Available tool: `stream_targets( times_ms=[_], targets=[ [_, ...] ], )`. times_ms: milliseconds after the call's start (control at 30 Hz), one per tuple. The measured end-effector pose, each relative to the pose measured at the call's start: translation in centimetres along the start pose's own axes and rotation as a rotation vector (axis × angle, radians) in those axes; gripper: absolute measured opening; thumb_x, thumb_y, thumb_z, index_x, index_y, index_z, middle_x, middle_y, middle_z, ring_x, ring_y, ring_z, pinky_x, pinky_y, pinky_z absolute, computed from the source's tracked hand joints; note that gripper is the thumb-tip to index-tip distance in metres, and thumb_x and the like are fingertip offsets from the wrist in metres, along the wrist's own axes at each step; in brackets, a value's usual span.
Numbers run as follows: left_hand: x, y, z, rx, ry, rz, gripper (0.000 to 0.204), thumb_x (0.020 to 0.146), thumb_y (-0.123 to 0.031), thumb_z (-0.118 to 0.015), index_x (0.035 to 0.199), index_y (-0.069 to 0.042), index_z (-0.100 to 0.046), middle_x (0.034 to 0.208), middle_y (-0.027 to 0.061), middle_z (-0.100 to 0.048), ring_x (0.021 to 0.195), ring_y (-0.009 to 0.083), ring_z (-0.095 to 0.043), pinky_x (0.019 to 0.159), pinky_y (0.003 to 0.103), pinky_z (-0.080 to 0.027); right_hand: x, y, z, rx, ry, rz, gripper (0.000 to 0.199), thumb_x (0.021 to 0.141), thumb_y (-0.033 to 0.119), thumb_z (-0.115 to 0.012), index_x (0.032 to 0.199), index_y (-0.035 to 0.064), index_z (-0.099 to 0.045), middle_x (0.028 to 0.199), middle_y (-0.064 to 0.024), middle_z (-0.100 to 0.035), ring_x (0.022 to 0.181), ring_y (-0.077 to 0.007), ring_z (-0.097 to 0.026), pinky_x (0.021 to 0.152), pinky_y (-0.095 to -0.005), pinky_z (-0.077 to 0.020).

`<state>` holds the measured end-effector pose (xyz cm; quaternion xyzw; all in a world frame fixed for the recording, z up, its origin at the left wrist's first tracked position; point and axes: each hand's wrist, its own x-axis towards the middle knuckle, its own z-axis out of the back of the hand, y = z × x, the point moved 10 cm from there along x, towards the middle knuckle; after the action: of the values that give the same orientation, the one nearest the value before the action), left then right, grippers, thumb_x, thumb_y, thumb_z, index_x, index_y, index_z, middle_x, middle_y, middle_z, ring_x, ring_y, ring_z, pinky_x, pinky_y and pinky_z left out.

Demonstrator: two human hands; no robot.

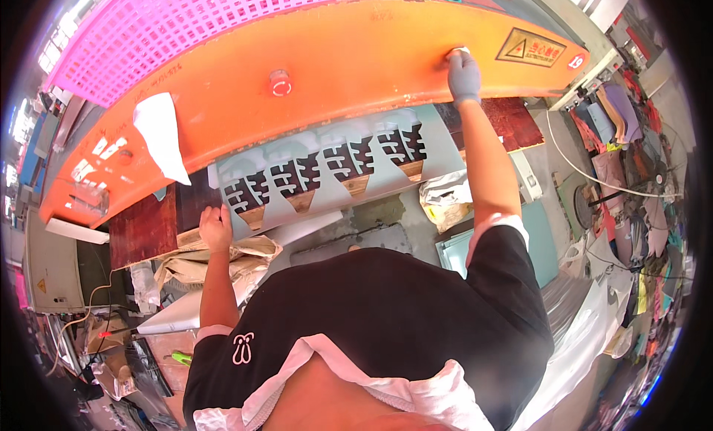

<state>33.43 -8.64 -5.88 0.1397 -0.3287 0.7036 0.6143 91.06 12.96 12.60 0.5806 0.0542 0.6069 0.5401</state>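
Note:
My right hand (463,73), in a grey glove, reaches up and presses on the front edge of a long orange machine head (334,67). My left hand (215,227), bare, is closed on the near left edge of a grey sheet (327,171) lying on the dark wooden bed below the orange head. The sheet has a row of cut-out shapes through which brown wood shows. My black shirt fills the lower middle of the view.
A pink plastic crate (171,30) and a white paper (160,130) sit on the orange head, which has a round knob (280,82). Crumpled bags (445,197) lie on the floor. Coloured fabric pieces (631,156) pile at right. A cabinet (52,271) stands left.

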Motion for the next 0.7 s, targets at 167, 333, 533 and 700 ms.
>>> stream_targets(
  times_ms=[167,333,533,700],
  targets=[
    [-0.8,-0.4,0.3,0.03,-0.097,-0.089,0.03,0.085,-0.019,-0.055,0.061,-0.004,-0.047,0.068,0.0137,-0.048,0.068,0.0346,-0.051,0.059,0.045,-0.042,-9.3,-7.8,1.9,-0.115,0.205,-0.07,0.033,0.088,0.031,-0.046,0.084,0.0023,-0.061,0.084,-0.0201,-0.06,0.077,-0.0369,-0.058,0.071,-0.0431,-0.0451],
    [-1.1,-0.4,0.1,0.032,-0.06,-0.107,0.028,0.085,-0.017,-0.054,0.062,-0.004,-0.046,0.069,0.014,-0.047,0.069,0.0356,-0.05,0.058,0.045,-0.041,-15.1,-13.9,1.0,-0.674,0.352,0.03,0.029,0.085,0.032,-0.048,0.081,0.0079,-0.064,0.087,-0.0185,-0.063,0.08,-0.0377,-0.06,0.075,-0.0471,-0.046],
    [-0.4,0.2,-0.5,0.082,-0.046,-0.061,0.031,0.085,-0.023,-0.055,0.062,-0.005,-0.046,0.07,0.0127,-0.048,0.072,0.0345,-0.052,0.059,0.046,-0.042,-13.3,-13.7,0.4,-0.569,0.308,0.077,0.031,0.083,0.033,-0.052,0.072,0.0085,-0.067,0.079,-0.0144,-0.065,0.073,-0.0352,-0.06,0.074,-0.0468,-0.0447],
    [-0.1,2.1,-1.9,0.041,0.022,0.016,0.038,0.084,-0.031,-0.059,0.06,-0.004,-0.048,0.07,0.0158,-0.051,0.072,0.0369,-0.053,0.064,0.048,-0.043,-14.3,-13.9,0.7,-0.581,0.314,0.11,0.032,0.084,0.035,-0.053,0.075,0.0084,-0.068,0.079,-0.0138,-0.063,0.077,-0.0345,-0.06,0.072,-0.0454,-0.0466]
  ],
)
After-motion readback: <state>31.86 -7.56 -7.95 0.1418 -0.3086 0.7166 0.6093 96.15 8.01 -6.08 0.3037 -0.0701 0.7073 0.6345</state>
